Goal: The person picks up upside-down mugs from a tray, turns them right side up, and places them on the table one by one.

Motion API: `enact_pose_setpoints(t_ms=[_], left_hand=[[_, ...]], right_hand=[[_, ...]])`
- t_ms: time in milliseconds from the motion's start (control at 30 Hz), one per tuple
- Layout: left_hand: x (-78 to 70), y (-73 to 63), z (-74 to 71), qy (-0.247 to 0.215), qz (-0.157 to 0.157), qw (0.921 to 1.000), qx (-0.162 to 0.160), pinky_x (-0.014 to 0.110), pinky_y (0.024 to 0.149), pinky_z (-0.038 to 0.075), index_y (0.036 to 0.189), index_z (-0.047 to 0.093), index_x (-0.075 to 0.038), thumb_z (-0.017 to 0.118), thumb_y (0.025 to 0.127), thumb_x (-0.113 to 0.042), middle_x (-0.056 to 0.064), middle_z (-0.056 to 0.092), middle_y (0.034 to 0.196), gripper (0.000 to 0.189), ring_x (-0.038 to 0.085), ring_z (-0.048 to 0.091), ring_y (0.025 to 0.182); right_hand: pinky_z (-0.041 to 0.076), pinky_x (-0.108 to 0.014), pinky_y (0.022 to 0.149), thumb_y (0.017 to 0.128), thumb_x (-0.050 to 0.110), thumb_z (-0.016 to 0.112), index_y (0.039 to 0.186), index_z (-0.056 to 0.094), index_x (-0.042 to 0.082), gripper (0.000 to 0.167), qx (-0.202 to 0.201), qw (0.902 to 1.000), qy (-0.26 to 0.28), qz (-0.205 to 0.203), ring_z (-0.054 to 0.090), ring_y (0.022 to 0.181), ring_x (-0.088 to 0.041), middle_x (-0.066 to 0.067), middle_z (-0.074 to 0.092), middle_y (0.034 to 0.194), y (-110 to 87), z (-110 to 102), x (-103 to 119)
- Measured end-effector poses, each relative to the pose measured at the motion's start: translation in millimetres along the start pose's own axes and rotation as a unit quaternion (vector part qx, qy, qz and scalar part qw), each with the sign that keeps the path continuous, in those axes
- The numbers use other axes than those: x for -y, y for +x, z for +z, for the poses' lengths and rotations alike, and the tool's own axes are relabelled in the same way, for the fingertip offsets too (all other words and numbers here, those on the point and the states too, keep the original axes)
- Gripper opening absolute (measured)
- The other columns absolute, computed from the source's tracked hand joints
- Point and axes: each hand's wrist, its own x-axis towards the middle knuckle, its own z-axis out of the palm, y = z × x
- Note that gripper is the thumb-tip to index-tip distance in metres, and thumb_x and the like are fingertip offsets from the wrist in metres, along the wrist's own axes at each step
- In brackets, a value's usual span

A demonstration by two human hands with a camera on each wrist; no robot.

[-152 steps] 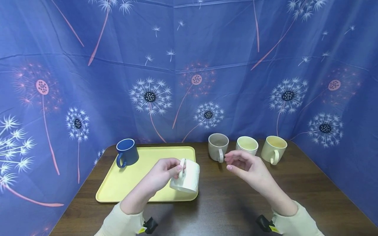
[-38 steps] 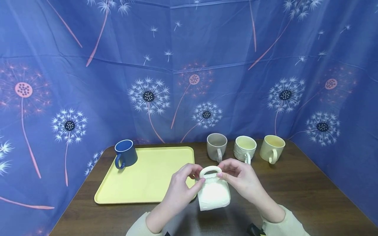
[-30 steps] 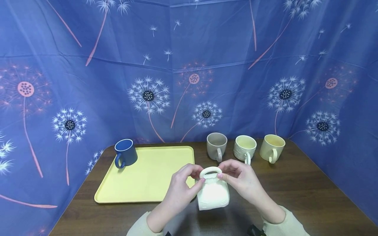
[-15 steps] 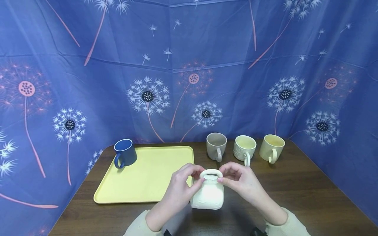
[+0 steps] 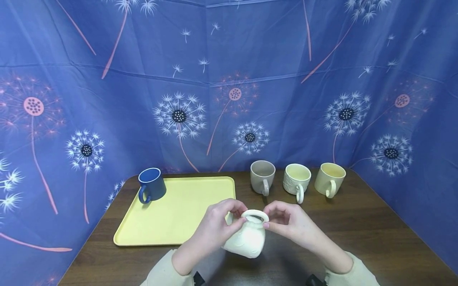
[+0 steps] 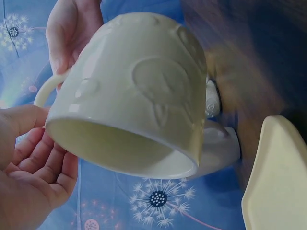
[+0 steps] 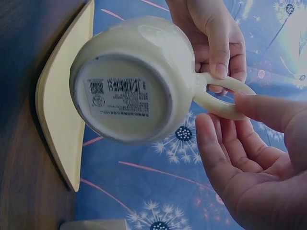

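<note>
A cream mug (image 5: 247, 240) with raised decoration hangs on its side over the table, handle uppermost. My left hand (image 5: 216, 222) pinches the handle (image 5: 255, 214) at the side nearer the mouth. From the other side, the thumb and fingers of my right hand (image 5: 291, 220) pinch it too. The left wrist view shows the mug's open mouth (image 6: 124, 151) beside my left palm. On its base, in the right wrist view, is a white label (image 7: 119, 97) with a barcode.
A yellow tray (image 5: 171, 222) lies at left on the dark wooden table (image 5: 343, 234), with a blue mug (image 5: 154, 186) at its back left corner. Along the back right stand a grey mug (image 5: 260, 178), a pale embossed mug (image 5: 295, 180) and a light yellow mug (image 5: 327, 182). A blue patterned cloth (image 5: 293, 99) hangs behind.
Earlier my left hand alone held the mug at the tray's right edge, my right hand empty. Now both pinch its handle, which points up. Over the last second the body has swung left.
</note>
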Motion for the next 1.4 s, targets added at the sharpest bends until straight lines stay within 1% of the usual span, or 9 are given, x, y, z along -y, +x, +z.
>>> enact_pose_setpoints(t_ms=[133,300,567,700,833,933,1000,1200,1400], left_hand=[[0.9,1.4,-3.5,0.003,0.011,0.9999,0.011,0.013,0.068,0.048,0.092,0.065,-0.009,0.074,0.077,-0.002,-0.004,0.065,0.081,0.019,0.006,0.058,0.072],[0.7,3.1,-7.0,0.005,0.025,0.9993,0.026,0.014,0.068,0.048,0.093,0.066,-0.009,0.073,0.078,0.0,-0.003,0.066,0.085,0.019,0.006,0.058,0.074],[-2.2,5.3,-9.1,0.019,0.054,0.9977,0.036,0.014,0.072,0.049,0.094,0.067,-0.01,0.071,0.077,0.003,-0.002,0.068,0.09,0.021,0.006,0.061,0.078],[-1.6,4.6,-8.3,0.034,0.07,0.996,0.044,0.012,0.076,0.048,0.094,0.067,-0.011,0.071,0.078,0.002,-0.003,0.068,0.092,0.021,0.005,0.062,0.081],[-0.8,4.5,-7.6,0.052,0.089,0.9935,0.05,0.012,0.078,0.047,0.093,0.068,-0.012,0.072,0.077,0.002,-0.003,0.068,0.091,0.021,0.006,0.062,0.084],[-0.8,4.9,-7.5,0.064,0.099,0.9916,0.054,0.013,0.078,0.048,0.093,0.069,-0.012,0.072,0.077,0.002,-0.004,0.068,0.091,0.021,0.007,0.062,0.085],[-1.0,5.1,-7.8,0.068,0.101,0.9909,0.056,0.014,0.079,0.048,0.092,0.069,-0.012,0.073,0.077,0.001,-0.004,0.068,0.091,0.02,0.008,0.062,0.086],[-1.2,6.0,-8.7,0.072,0.107,0.9894,0.066,0.016,0.08,0.049,0.092,0.07,-0.012,0.072,0.078,0.001,-0.004,0.068,0.091,0.019,0.008,0.062,0.087],[-1.8,7.2,-9.4,0.077,0.121,0.9869,0.075,0.016,0.08,0.048,0.092,0.07,-0.012,0.073,0.078,0.001,-0.005,0.068,0.09,0.019,0.008,0.062,0.086]], right_hand=[[0.055,-0.028,0.072,0.084,0.001,0.067,0.098,0.061,-0.001,0.015,0.016,0.9998,0.008,-0.009,0.065,0.084,-0.007,-0.02,0.064,0.092,0.6,0.3,2.2],[0.054,-0.028,0.072,0.085,-0.005,0.063,0.098,0.061,0.001,0.015,0.04,0.9985,0.023,-0.029,0.064,0.085,-0.007,-0.017,0.064,0.092,2.2,1.7,4.9],[0.054,-0.029,0.074,0.089,0.001,0.06,0.1,0.062,0.001,0.011,0.062,0.9968,0.035,-0.035,0.064,0.088,-0.012,-0.016,0.065,0.094,3.8,2.5,8.2],[0.053,-0.028,0.074,0.092,0.004,0.057,0.102,0.063,0.001,0.012,0.079,0.9955,0.05,-0.017,0.063,0.087,-0.01,-0.015,0.065,0.094,4.5,3.0,9.3],[0.052,-0.028,0.074,0.093,0.007,0.056,0.102,0.064,0.0,0.013,0.097,0.9926,0.072,0.008,0.061,0.083,-0.008,-0.007,0.065,0.091,5.1,4.0,8.8],[0.052,-0.028,0.074,0.094,0.007,0.054,0.102,0.063,-0.002,0.015,0.114,0.9886,0.096,0.017,0.061,0.083,-0.007,-0.003,0.066,0.09,5.7,4.9,7.0],[0.052,-0.028,0.075,0.094,0.006,0.053,0.102,0.063,-0.003,0.016,0.123,0.9858,0.113,0.018,0.061,0.083,-0.007,-0.002,0.066,0.09,6.0,5.6,5.9],[0.051,-0.028,0.079,0.095,0.003,0.049,0.101,0.06,-0.007,0.016,0.151,0.9761,0.156,0.0,0.06,0.085,-0.008,0.002,0.065,0.09,5.7,9.8,2.5],[0.05,-0.027,0.081,0.094,0.002,0.05,0.1,0.059,-0.006,0.014,0.149,0.9759,0.16,0.004,0.06,0.086,-0.007,0.002,0.063,0.09,2.1,12.4,-0.5]])
